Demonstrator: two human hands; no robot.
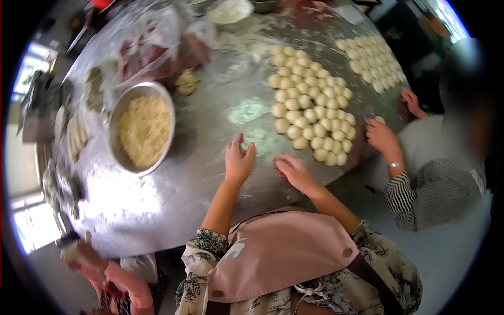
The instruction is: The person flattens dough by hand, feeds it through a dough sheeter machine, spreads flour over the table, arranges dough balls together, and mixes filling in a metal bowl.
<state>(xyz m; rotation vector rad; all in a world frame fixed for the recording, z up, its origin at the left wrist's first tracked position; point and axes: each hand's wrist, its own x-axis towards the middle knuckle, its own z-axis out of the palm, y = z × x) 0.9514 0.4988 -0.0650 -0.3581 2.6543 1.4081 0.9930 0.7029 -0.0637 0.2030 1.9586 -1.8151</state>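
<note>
My left hand [240, 160] is held over the metal table, its thumb and fingers apart with nothing between them. To its right, my right hand [295, 172] has its fingers curled inward; whether anything is inside them is hidden. The hands are apart from each other. A floury patch [248, 111] lies on the table beyond my left hand. Many round dough balls [310, 100] sit close together in a large cluster, just beyond and to the right of my right hand.
A metal bowl [171, 131] of pale yellow shredded filling stands left. Plastic bags [157, 50] lie behind it, near a dough lump [187, 82]. More dough pieces [371, 60] are at far right. A co-worker's hand [382, 137] touches the right edge; another person's pink sleeve [128, 283] shows lower left.
</note>
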